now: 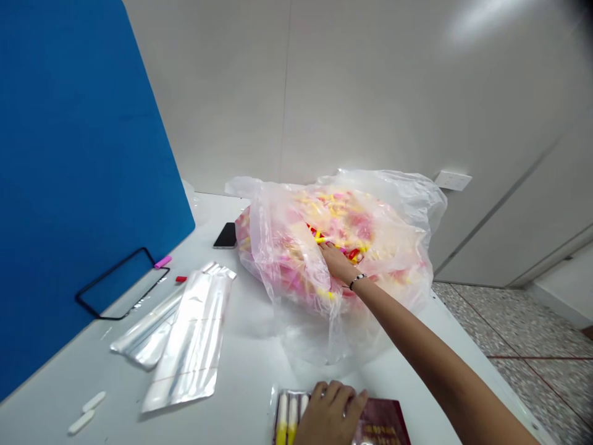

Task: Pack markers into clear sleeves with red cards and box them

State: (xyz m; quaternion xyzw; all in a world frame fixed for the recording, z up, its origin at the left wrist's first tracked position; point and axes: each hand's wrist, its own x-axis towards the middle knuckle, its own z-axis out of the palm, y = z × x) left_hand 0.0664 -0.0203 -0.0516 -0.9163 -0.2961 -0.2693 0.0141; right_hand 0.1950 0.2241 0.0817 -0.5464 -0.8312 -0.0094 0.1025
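Observation:
A large clear plastic bag [278, 247] lies bunched on the white table, packed with small pink, yellow and red pieces [334, 240]. My right hand [336, 262], with a dark beaded bracelet at the wrist, reaches into the bag's mouth and rests among the pieces. Whether it grips any is hidden. At the near table edge, my left hand [328, 414] curls over a clear packet of white-and-yellow sticks [290, 417]. A dark red booklet [384, 423] lies against the packet.
A tall blue panel [78, 173] stands at the left, with a black wire frame [123, 284] before it. Silvery pouches [192, 334], a black phone [226, 235] and two white sticks [88, 411] lie on the table. Speckled floor [523, 334] lies beyond the right edge.

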